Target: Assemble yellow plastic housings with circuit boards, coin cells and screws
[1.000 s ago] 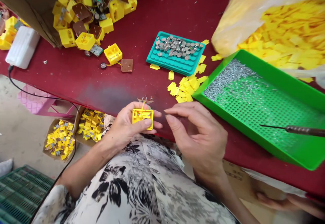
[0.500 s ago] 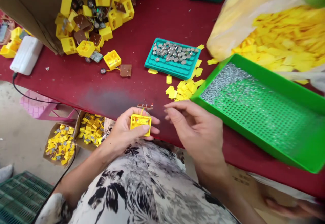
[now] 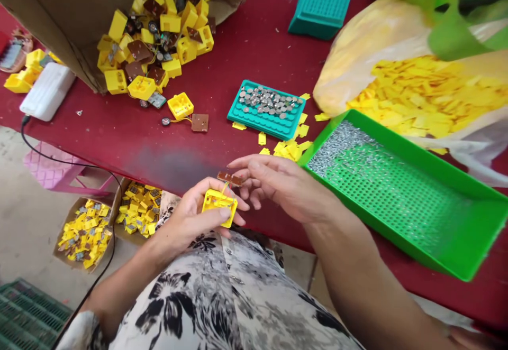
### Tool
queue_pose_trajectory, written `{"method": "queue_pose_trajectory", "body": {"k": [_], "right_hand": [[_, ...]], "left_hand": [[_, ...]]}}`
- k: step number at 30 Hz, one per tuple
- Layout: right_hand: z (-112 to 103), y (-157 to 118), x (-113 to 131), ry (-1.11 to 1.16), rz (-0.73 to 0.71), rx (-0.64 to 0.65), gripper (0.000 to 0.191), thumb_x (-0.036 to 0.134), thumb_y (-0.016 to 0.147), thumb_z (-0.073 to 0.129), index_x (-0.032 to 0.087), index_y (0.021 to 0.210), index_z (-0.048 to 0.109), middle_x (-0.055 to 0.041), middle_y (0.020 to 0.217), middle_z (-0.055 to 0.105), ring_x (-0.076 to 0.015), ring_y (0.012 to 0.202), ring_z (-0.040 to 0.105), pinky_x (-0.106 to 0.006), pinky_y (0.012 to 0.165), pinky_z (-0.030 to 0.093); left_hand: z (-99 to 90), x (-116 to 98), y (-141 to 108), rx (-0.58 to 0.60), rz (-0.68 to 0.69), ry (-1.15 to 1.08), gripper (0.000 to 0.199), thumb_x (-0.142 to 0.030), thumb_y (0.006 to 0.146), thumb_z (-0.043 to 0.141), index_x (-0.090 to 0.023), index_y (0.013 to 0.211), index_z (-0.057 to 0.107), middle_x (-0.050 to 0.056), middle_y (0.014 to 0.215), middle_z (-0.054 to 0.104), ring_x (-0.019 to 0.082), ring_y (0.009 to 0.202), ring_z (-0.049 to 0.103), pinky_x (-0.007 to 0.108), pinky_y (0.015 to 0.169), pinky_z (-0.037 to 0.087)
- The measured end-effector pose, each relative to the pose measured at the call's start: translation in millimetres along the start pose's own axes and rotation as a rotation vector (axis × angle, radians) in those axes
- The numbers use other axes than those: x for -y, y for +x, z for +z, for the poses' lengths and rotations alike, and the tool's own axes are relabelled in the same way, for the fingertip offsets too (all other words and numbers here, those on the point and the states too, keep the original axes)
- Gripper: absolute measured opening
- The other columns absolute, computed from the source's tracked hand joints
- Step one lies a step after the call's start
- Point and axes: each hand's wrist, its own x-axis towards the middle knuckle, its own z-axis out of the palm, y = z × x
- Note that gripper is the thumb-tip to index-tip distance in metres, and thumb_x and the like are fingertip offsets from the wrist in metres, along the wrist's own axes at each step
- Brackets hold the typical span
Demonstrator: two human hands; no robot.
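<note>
My left hand (image 3: 198,215) holds an open yellow plastic case (image 3: 219,207), its thumb pressed on the inside. Thin wires run from the case up to a small brown circuit board (image 3: 229,178) above it. My right hand (image 3: 273,183) is beside that board, thumb and forefinger near its right end, the other fingers loosely curled and apart. Whether the fingertips touch the board is hard to tell. Farther back on the red table lies another yellow case (image 3: 180,106), wired to a brown board (image 3: 199,122) and a small round part (image 3: 165,121).
A teal tray (image 3: 257,122) bears round metal pieces, with flat yellow pieces (image 3: 288,150) near it. A green tray (image 3: 448,255) of small metal pins stands right. Behind are a bag of yellow pieces (image 3: 428,96) and a cardboard box (image 3: 51,22). A white power bank (image 3: 47,92) lies left.
My right hand has moved left to the brown board, its fingers spreading somewhat. My left hand still holds the yellow case. The camera view has shifted slightly.
</note>
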Motion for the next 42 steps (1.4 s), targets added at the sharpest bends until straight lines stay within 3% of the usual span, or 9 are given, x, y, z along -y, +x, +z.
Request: {"method": "queue_pose_trajectory", "body": {"k": [3,5,8,12,16,22,28,36,42], "right_hand": [[1.0,9.7,4.4,-0.164,0.011,0.103,0.042,0.053,0.074,0.070,0.014,0.088,0.067,-0.0002,0.064,0.061,-0.0078,0.050,0.052,-0.019,0.041,0.038],[1.7,13.6,11.3,-0.246,-0.029,0.150,0.028,0.040,0.073,0.072,0.015,0.085,0.067,-0.0008,0.067,0.065,-0.0086,0.055,0.056,-0.020,0.048,0.043],[2.9,10.4,24.6,-0.335,-0.178,0.100,0.012,0.028,0.074,0.069,0.018,0.081,0.066,-0.0010,0.073,0.069,-0.0116,0.066,0.063,-0.024,0.061,0.051],[4.6,-4.8,29.4,-0.478,-0.505,-0.015,0.003,0.021,0.076,0.070,0.021,0.079,0.070,-0.0023,0.085,0.068,-0.0133,0.079,0.064,-0.026,0.071,0.053],[6.1,-16.5,15.6,-0.583,-0.686,-0.122,0.011,0.016,0.081,0.068,0.026,0.085,0.071,-0.0014,0.097,0.066,-0.0143,0.096,0.063,-0.028,0.084,0.051],[6.7,-21.5,10.6,-0.591,-0.707,-0.164,0.018,0.012,0.086,0.062,0.026,0.094,0.068,0.0009,0.090,0.068,-0.0115,0.084,0.065,-0.024,0.076,0.053],[-3.6,-31.2,8.0,-0.670,-0.767,-0.151,0.023,0.003,0.080,0.057,0.024,0.077,0.065,-0.0001,0.107,0.065,-0.0134,0.100,0.064,-0.026,0.083,0.052],[-1.8,-33.1,2.6,-0.613,-0.770,-0.176,0.023,0.002,0.081,0.058,0.025,0.080,0.065,0.0003,0.112,0.064,-0.0134,0.102,0.064,-0.026,0.084,0.052],[-0.5,-29.8,7.9,-0.681,-0.778,-0.196,0.019,0.011,0.086,0.063,0.027,0.096,0.066,0.0015,0.096,0.068,-0.0119,0.093,0.064,-0.026,0.085,0.051]], "left_hand": [[-1.1,-1.9,0.2,-0.023,0.035,0.285,0.019,-0.024,0.078,0.070,-0.019,0.093,0.059,0.005,0.098,0.067,0.016,0.083,0.063,0.024,0.065,0.049],[-2.0,-1.9,1.0,-0.025,0.006,0.327,0.020,-0.024,0.077,0.070,-0.019,0.093,0.059,0.006,0.098,0.066,0.016,0.082,0.063,0.025,0.065,0.049],[-4.9,-0.4,3.3,-0.009,-0.093,0.111,0.028,-0.029,0.076,0.072,-0.019,0.096,0.055,0.007,0.100,0.067,0.017,0.080,0.066,0.024,0.058,0.051],[-11.0,1.0,7.1,-0.007,-0.095,-0.168,0.035,-0.028,0.071,0.076,-0.019,0.097,0.055,0.006,0.092,0.069,0.017,0.073,0.069,0.022,0.052,0.053],[-14.7,-0.1,9.3,0.022,-0.097,-0.250,0.034,-0.026,0.072,0.074,-0.018,0.099,0.057,0.006,0.090,0.071,0.017,0.072,0.070,0.021,0.049,0.055],[-13.9,-1.5,10.4,0.073,-0.116,-0.229,0.034,-0.027,0.073,0.075,-0.018,0.100,0.058,0.007,0.092,0.071,0.017,0.072,0.071,0.020,0.049,0.054],[-14.6,-4.7,11.1,0.078,-0.059,-0.207,0.034,-0.029,0.073,0.074,-0.018,0.101,0.057,0.005,0.084,0.071,0.015,0.066,0.068,0.020,0.050,0.055],[-10.1,-9.3,12.1,0.071,-0.065,-0.144,0.038,-0.030,0.070,0.078,-0.019,0.100,0.056,0.004,0.085,0.070,0.013,0.065,0.067,0.019,0.049,0.054],[-8.7,-5.5,13.0,0.082,-0.087,-0.100,0.035,-0.031,0.071,0.077,-0.018,0.097,0.058,0.004,0.090,0.068,0.013,0.067,0.067,0.018,0.046,0.050]]}}
